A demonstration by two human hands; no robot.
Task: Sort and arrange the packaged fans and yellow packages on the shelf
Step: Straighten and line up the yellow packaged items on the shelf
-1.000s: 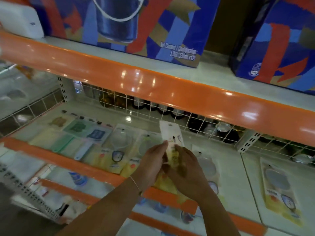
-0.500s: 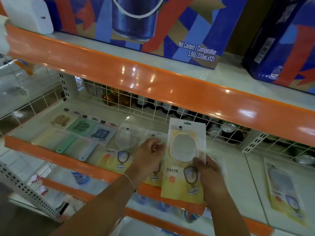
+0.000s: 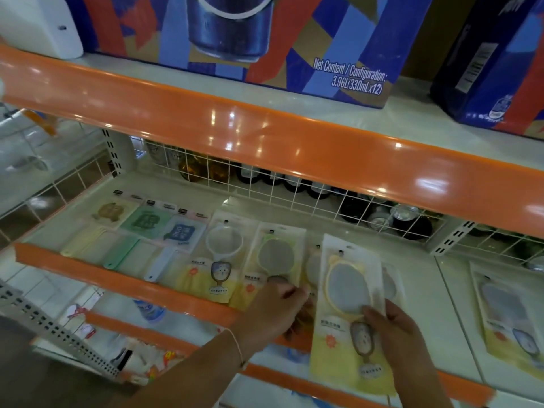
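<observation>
— Where's the yellow package (image 3: 351, 313)?

— My right hand (image 3: 397, 328) pinches its right edge; its bottom overhangs the shelf's orange lip (image 3: 141, 285).

— And the left hand (image 3: 273, 307)?

— Fingers curled down on the green-rimmed fan pack (image 3: 275, 260) just left of it.

— Room?

— Bare shelf (image 3: 426, 278) right of the yellow package, before the far pack (image 3: 509, 316).

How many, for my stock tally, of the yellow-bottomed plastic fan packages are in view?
6: white-ringed one, green-ringed one beside it, held package in the right hand grip, two partly hidden behind it, far-right one. Stacked ones may be hidden.
</observation>
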